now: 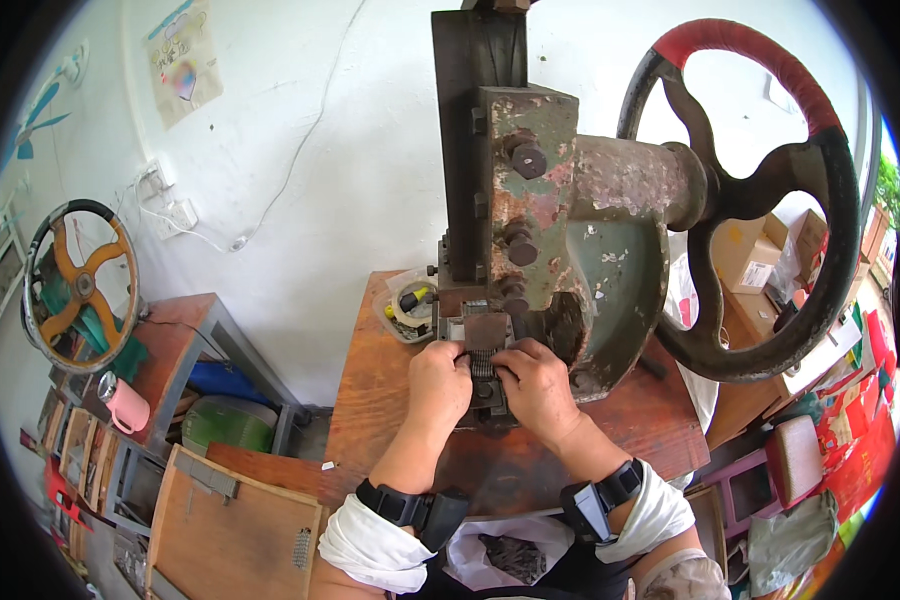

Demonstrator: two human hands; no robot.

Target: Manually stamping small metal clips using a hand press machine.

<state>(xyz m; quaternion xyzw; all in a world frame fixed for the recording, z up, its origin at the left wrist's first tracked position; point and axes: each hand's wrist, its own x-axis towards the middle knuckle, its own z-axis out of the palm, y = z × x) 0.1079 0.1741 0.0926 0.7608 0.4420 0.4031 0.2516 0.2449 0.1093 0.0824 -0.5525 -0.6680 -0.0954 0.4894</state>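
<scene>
A hand press (525,210) with worn, flaking green paint stands on a wooden table. At the foot of its ram, a dark ridged metal piece (482,362) sits in the die area, below a brownish flat plate (486,330). My left hand (440,382) has thumb and fingertips closed at the piece's left end. At the right end, my right hand (538,388) is closed in the same way. The fingers partly hide the piece, so its full shape does not show. Below the hands, a white bag (470,550) holds many small dark metal pieces.
The press's large handwheel (835,240), partly wrapped in red, rises at the right. A clear tub (407,305) with tape and tools is beside the press. To the left are a wooden tray (230,535), a second handwheel (82,285) and a pink flask (125,405).
</scene>
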